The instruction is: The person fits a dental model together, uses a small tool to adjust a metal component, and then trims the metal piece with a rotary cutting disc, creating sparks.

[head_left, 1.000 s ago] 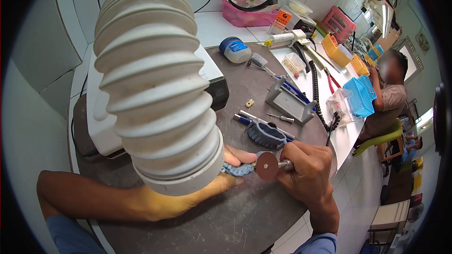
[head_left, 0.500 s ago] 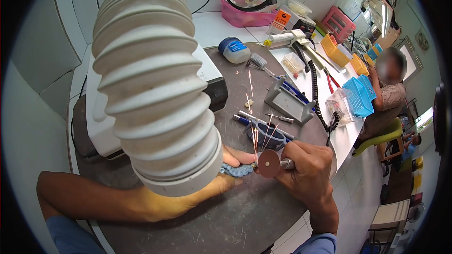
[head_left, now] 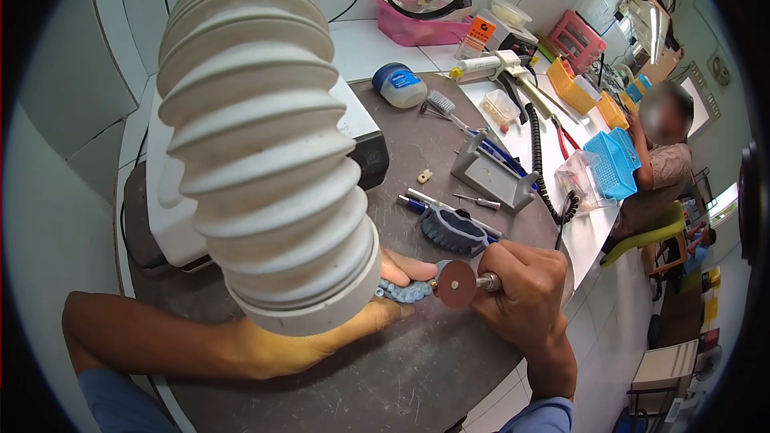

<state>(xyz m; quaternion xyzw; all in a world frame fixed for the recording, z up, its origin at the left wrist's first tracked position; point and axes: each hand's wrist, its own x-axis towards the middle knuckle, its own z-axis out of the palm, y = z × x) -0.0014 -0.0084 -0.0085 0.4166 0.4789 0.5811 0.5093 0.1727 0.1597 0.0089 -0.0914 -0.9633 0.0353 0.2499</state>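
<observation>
Pinkish-brown disc (head_left: 455, 284), blue-grey dental model (head_left: 407, 292), seemingly off-white ribbed hose (head_left: 261, 136), grey mat (head_left: 353, 385) with pale scratches.

Item one, sparks: gone; half a second ago we had thin orange streaks rising from the grinding disc (head_left: 455, 284) across the dark tabletop (head_left: 321, 401) toward its far edge, over the grey arch-shaped piece (head_left: 453, 230) and the small pale piece (head_left: 425, 177). Item two, disc and handpiece (head_left: 488, 281): compared with that spark-lit view, we find them set marginally closer to the tabletop's near edge, as far as blur at the contact lets us judge.
</observation>
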